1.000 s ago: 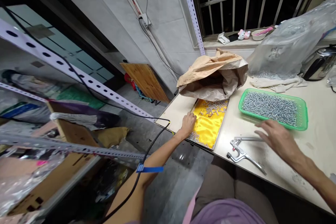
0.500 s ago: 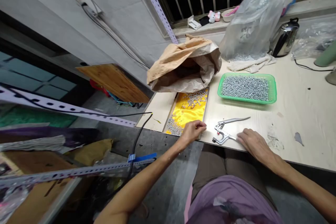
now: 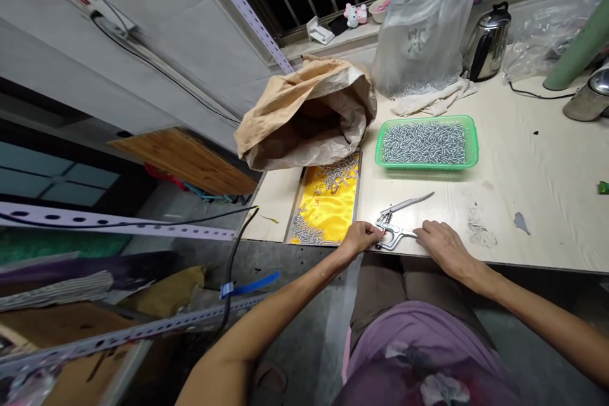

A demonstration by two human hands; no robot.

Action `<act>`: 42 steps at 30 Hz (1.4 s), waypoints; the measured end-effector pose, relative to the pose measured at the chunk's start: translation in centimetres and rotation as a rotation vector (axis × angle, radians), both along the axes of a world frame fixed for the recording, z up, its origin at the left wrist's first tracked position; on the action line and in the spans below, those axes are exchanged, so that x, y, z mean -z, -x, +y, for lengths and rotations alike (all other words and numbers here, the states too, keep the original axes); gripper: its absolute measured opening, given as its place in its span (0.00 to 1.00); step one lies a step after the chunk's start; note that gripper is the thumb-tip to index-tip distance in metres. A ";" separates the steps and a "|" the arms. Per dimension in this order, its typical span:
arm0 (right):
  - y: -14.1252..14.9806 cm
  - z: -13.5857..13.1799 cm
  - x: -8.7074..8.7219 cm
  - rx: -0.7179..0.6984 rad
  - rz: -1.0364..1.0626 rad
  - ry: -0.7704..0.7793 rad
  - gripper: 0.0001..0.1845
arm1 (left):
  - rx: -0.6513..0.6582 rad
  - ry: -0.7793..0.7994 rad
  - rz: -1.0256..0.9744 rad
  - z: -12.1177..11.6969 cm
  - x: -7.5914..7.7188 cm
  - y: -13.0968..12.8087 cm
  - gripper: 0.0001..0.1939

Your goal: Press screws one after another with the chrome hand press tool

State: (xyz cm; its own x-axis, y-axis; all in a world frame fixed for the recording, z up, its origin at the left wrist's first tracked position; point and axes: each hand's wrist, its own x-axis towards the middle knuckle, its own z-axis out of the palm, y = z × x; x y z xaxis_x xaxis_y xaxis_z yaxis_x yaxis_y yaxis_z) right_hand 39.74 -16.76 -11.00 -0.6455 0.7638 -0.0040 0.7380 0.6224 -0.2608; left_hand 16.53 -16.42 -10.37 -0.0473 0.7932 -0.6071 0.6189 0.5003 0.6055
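Silver snap-fastener pliers point(image 3: 396, 236) with a C-shaped jaw and a spring lie near the table's front edge, handles spread apart. My right hand point(image 3: 442, 247) has its fingers curled at the end of the lower handle. At the jaw end, my left hand point(image 3: 362, 237) is pinched closed; whatever is between its fingertips is too small to make out. Left of it, a shallow tray lined with yellow cloth point(image 3: 328, 196) holds small metal pieces point(image 3: 304, 229) that look like rivets. Behind the pliers stands a green basket point(image 3: 427, 165) full of similar silver pieces point(image 3: 423, 143).
A large open brown paper sack point(image 3: 304, 114) leans over the tray's back end. Farther back are a clear plastic bag point(image 3: 419, 32), a white cloth point(image 3: 432, 100) and a steel kettle point(image 3: 490, 44). A black cable point(image 3: 242, 235) hangs beside the table's left edge.
My left hand has moved from the tray's corner to the jaw of the pliers. My right hand stays by the handle end. The view has shifted somewhat.
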 end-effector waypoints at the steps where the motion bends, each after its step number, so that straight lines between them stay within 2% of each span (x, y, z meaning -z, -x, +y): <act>1: 0.0 0.1 0.0 -0.001 -0.009 0.001 0.11 | 0.015 0.015 0.001 0.1 0.0 0.0 0.13; 9: -0.2 1.0 0.2 -0.026 -0.030 0.042 0.08 | 0.031 0.153 0.011 0.5 -0.7 -0.7 0.10; 10: -0.2 1.4 0.2 -0.037 -0.006 0.036 0.14 | 0.025 0.158 0.011 0.4 -0.8 -0.8 0.09; 13: -0.2 3.3 0.0 -0.050 0.025 0.012 0.41 | 0.008 0.155 0.019 0.2 -0.8 -0.9 0.08; 14: -0.1 4.0 0.0 -0.054 0.011 0.015 0.47 | 0.002 0.152 0.019 0.1 -0.8 -1.0 0.09; 16: 0.3 5.2 -0.1 -0.076 -0.036 0.042 0.52 | -0.019 0.142 0.006 -0.1 -0.9 -1.0 0.11; 19: 0.8 6.1 -0.4 -0.111 -0.088 0.062 0.52 | -0.067 0.143 -0.032 -0.3 -1.0 -1.2 0.13; 24: 1.3 5.6 -1.3 -0.097 -0.121 0.040 0.43 | -0.092 0.169 -0.015 -0.4 -1.3 -1.3 0.12; 27: 1.4 5.0 -1.8 -0.082 -0.113 0.035 0.30 | 0.027 0.105 0.129 -0.9 -1.5 -1.1 0.13; 31: 1.6 4.3 -1.9 -0.078 -0.098 0.042 0.18 | 0.322 -0.353 0.380 -1.3 -1.2 -1.7 0.08; 33: 1.8 4.0 -1.7 -0.064 -0.091 0.031 0.17 | 0.496 -0.555 0.381 -0.8 -0.7 -2.5 0.14; 35: 1.8 3.7 -1.5 -0.042 -0.073 0.023 0.18 | 0.649 -0.670 0.329 0.3 -0.1 -3.3 0.24; 38: 1.3 3.3 -1.2 -0.012 -0.043 0.020 0.23 | 0.817 -0.707 0.257 2.2 0.7 -4.0 0.35; 42: -0.1 2.9 -1.4 0.048 -0.078 0.013 0.32 | 0.960 -0.682 0.283 3.6 0.8 -4.0 0.41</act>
State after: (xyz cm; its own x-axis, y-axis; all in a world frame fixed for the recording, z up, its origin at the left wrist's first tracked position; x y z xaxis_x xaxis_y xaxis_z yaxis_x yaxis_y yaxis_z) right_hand 39.88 -13.87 -9.63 -0.6056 0.7933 -0.0626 0.7852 0.5830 -0.2088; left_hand 20.56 -12.79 -11.20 0.6724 0.7314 -0.1142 0.7164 -0.6041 0.3489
